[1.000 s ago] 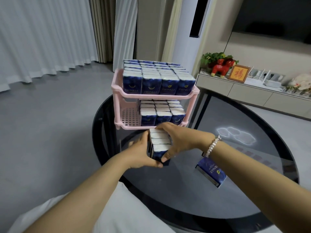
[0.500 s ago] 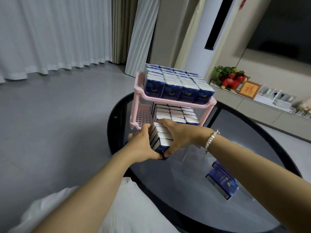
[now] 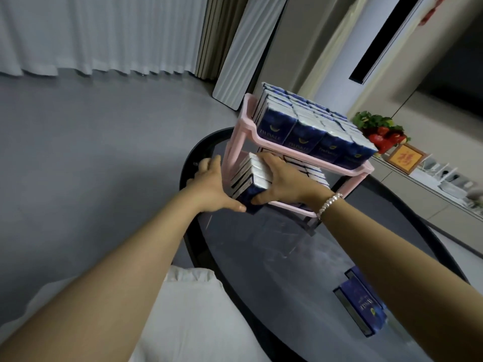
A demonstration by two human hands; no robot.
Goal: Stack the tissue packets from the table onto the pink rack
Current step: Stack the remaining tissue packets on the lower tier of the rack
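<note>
A pink two-tier rack (image 3: 241, 131) stands on the round dark glass table (image 3: 287, 257). Its top shelf is packed with blue and white tissue packets (image 3: 311, 126). Between my two hands I hold a row of several tissue packets (image 3: 248, 178) at the left front opening of the lower shelf. My left hand (image 3: 213, 185) presses the row's left side, fingers spread. My right hand (image 3: 283, 178), with a pearl bracelet on the wrist, clasps the right side and top. More packets fill the lower shelf behind my right hand. One loose blue packet (image 3: 362, 307) lies on the table at the near right.
A low cabinet (image 3: 418, 189) with a red ornament, a plant and a framed picture runs along the right wall. White curtains (image 3: 99, 35) hang at the back left above grey floor. My white clothing (image 3: 188, 317) shows at the bottom.
Both hands have lifted the row of packets off the table and carried it forward to the rack's lower shelf. The view has swung left and tilted.
</note>
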